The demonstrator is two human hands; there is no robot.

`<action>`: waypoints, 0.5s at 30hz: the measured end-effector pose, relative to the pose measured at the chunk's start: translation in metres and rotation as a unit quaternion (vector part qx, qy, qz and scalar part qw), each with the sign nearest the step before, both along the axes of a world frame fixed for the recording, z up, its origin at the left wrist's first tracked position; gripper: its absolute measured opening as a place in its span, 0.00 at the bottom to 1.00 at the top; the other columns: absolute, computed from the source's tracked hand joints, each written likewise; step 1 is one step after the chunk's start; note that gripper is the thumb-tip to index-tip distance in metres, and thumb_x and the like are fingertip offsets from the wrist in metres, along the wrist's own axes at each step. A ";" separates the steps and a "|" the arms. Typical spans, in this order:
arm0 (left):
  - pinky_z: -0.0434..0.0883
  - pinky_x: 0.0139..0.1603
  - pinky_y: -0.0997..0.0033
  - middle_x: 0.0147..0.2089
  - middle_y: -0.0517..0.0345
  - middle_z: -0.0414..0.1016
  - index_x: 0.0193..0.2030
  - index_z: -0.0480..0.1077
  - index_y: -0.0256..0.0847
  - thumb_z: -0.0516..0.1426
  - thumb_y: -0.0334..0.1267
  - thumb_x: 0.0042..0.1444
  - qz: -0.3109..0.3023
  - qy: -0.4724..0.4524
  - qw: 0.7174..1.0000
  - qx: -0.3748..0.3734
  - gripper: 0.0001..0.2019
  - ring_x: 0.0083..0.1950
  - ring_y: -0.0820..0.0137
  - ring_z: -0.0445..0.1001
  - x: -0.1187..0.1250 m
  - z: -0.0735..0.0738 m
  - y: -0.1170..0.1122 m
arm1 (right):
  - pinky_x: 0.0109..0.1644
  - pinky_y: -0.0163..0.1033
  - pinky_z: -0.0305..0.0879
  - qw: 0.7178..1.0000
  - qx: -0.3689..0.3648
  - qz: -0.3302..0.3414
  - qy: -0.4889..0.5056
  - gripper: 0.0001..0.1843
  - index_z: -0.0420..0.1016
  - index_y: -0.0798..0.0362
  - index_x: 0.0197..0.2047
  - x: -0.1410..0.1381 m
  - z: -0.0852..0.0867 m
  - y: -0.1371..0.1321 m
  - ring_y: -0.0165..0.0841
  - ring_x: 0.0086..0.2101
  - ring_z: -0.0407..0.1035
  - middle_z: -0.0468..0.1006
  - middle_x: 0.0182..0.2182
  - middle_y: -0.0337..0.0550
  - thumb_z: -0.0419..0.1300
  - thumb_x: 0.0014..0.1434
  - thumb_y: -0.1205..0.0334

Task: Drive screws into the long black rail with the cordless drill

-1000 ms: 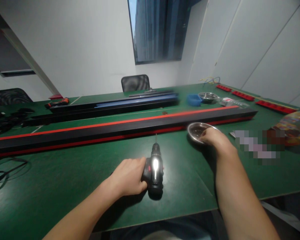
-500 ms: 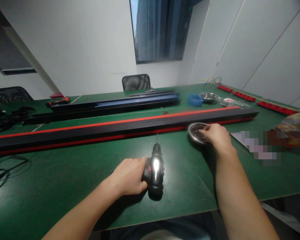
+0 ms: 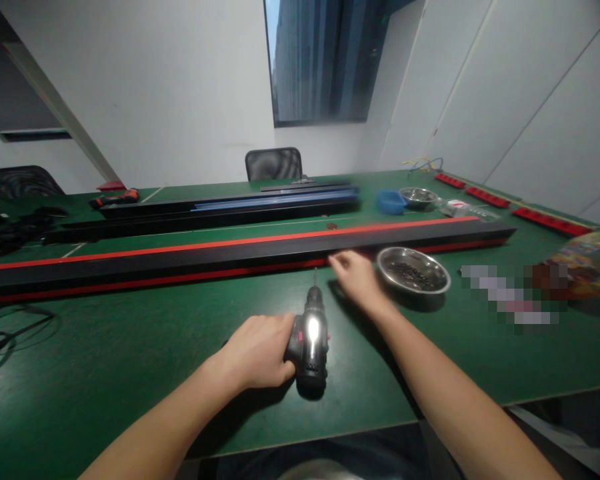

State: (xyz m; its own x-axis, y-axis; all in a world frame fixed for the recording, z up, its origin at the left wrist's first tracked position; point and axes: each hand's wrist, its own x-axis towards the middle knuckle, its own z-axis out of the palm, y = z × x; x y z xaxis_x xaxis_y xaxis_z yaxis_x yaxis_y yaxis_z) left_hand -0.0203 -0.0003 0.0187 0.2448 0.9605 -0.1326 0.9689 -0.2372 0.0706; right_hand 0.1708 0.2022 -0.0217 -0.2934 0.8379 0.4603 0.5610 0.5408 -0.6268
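Observation:
My left hand [image 3: 260, 350] is wrapped round the handle of a black and silver cordless drill [image 3: 314, 340] lying on its side on the green table. The drill's thin bit points away from me, close to the near side of a long black and red bar [image 3: 220, 255]. My right hand [image 3: 353, 273] is pinched close to the bar, just right of the bit's tip; whatever lies between its fingertips is too small to make out. Beside that hand sits a round metal bowl [image 3: 437, 285] with many small dark pieces, seemingly screws, in it.
Behind the bar lie more long dark profiles [image 3: 275, 200], and an orange and black power tool [image 3: 115, 198]. A blue container [image 3: 391, 202] and a second metal bowl [image 3: 419, 197] stand at the back right. Black cable [image 3: 15, 333] lies left; a colourful plastic bag [image 3: 593, 263] is far right.
My right hand has left the bowl and moved left to the bar near the drill bit, its fingers pinched. The left hand and the drill have stayed in place.

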 end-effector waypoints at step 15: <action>0.72 0.42 0.55 0.43 0.47 0.78 0.44 0.65 0.44 0.56 0.44 0.52 0.014 -0.003 1.000 -0.016 0.14 0.43 0.50 0.79 0.003 0.002 -0.001 | 0.45 0.39 0.68 0.982 -0.180 0.030 0.050 0.19 0.85 0.55 0.39 -0.029 -0.027 0.008 0.40 0.40 0.79 0.85 0.38 0.49 0.58 0.66 0.51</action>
State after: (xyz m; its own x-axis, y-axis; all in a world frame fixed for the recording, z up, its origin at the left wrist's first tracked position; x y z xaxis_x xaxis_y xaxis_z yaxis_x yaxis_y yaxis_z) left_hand -0.0169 -0.0009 0.0210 0.2181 0.9623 -0.1627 0.9748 -0.2069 0.0834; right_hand 0.1422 0.2097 -0.0486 -0.3155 0.9341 0.1672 0.4608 0.3049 -0.8335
